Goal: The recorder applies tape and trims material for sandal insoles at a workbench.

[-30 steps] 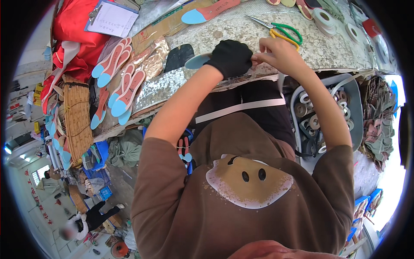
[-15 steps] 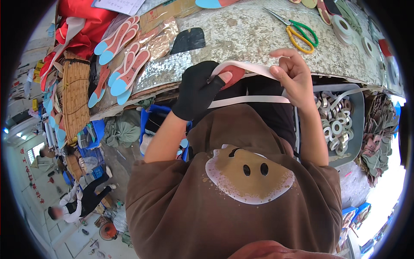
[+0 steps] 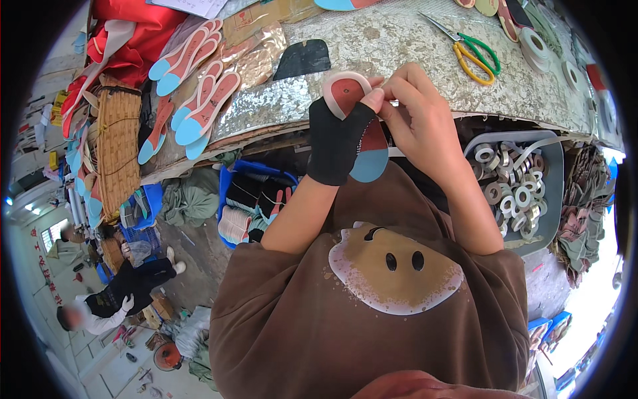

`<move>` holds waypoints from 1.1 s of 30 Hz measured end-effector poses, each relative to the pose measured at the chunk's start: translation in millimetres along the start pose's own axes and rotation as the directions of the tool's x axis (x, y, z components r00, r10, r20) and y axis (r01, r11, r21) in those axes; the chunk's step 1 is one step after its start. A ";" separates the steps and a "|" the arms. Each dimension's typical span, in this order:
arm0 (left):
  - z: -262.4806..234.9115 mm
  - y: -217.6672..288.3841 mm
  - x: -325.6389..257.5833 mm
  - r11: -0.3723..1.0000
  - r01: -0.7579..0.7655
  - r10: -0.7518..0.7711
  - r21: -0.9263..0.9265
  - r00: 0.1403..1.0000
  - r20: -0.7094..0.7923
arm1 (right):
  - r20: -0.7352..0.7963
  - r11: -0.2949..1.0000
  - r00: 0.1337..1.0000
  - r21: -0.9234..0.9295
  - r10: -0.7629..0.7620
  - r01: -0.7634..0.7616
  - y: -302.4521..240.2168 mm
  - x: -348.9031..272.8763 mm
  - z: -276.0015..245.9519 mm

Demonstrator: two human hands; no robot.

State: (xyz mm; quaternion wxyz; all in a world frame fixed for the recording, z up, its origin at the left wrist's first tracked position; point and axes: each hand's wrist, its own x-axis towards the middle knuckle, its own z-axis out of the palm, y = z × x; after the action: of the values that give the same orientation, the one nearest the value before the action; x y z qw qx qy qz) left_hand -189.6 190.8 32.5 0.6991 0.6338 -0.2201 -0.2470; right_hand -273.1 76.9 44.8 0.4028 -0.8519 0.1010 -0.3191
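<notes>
My left hand [image 3: 339, 143], in a black fingerless glove, grips a shoe insole [image 3: 369, 165] with a red middle and a blue end. Its rounded red end rises above the glove, rimmed with white tape [image 3: 330, 82]. Bare, my right hand [image 3: 422, 123] meets the left thumb at the insole's edge. Its fingers are pinched together there, with a sliver of the tape at their tips; the rest of that pinch is hidden. Below the right wrist, a short piece of pale strip [image 3: 395, 152] shows against my lap.
Scissors [image 3: 475, 56] with green and yellow handles lie on the worn table [image 3: 399, 40], near a black flat piece [image 3: 302, 58]. Several insoles [image 3: 209, 106] rest at the left. A grey bin [image 3: 551, 199] holds tape rolls; a blue crate [image 3: 228, 178] stands at left. Another person [image 3: 119, 292] is beyond.
My right hand has moved left and in against the insole; the tape stretched between the hands now lies around its end. My left hand has turned the insole more upright and moved right.
</notes>
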 end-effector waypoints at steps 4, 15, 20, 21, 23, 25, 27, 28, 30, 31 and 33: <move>-3.6 -9.2 -1.4 0.997 0.066 -0.067 -0.029 0.996 -0.066 | 0.090 0.995 0.996 -0.099 0.000 0.009 8.7 -12.9 5.7; 0.1 -13.0 -5.1 0.970 0.141 -0.175 -0.198 0.970 -0.168 | 0.173 0.990 0.978 -0.097 0.117 -0.102 21.9 -41.9 6.7; -10.9 -14.9 0.7 0.932 -0.331 0.262 0.147 0.897 0.357 | 0.178 0.972 0.966 0.111 0.187 -0.209 29.4 -37.6 -6.3; -12.0 -14.4 -2.8 0.969 -0.242 0.218 0.050 0.932 0.289 | 0.207 0.903 0.947 0.305 0.246 -0.302 29.3 -38.5 -5.7; -13.4 -14.0 -7.8 0.969 -0.246 0.245 -0.014 0.957 0.156 | 0.312 0.558 0.843 0.641 0.438 -0.527 27.4 -42.1 -0.8; -12.3 -14.1 -13.8 0.982 -0.169 0.170 -0.087 0.985 0.005 | 0.251 0.601 0.872 0.644 0.419 -0.474 23.5 -48.3 2.7; -8.9 -15.5 -17.8 0.980 -0.175 0.172 -0.099 0.984 -0.043 | 0.157 0.750 0.917 0.533 0.368 -0.392 20.5 -52.3 5.3; -6.9 -16.2 -18.7 0.971 -0.233 0.232 -0.049 0.972 -0.025 | 0.171 0.750 0.908 0.517 0.382 -0.413 20.9 -52.4 5.0; -2.1 -18.0 -19.3 0.956 -0.294 0.294 -0.002 0.956 0.005 | 0.081 0.891 0.972 0.388 0.222 -0.236 23.4 -51.2 2.6; 0.6 -19.3 -19.0 0.959 -0.281 0.282 -0.030 0.959 0.032 | 0.029 0.897 0.979 0.395 0.204 -0.199 26.0 -49.6 1.0; 2.5 -21.6 -13.7 0.905 -0.414 0.394 0.099 0.902 0.175 | 0.215 0.843 0.924 0.382 0.316 -0.377 32.1 -47.8 -2.8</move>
State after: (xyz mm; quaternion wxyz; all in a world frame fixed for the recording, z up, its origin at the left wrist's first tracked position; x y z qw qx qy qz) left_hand -203.4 195.8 11.3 0.6722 0.5993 -0.4153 -0.1286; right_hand -309.2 74.5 -0.1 0.6324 -0.7343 0.1540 -0.1929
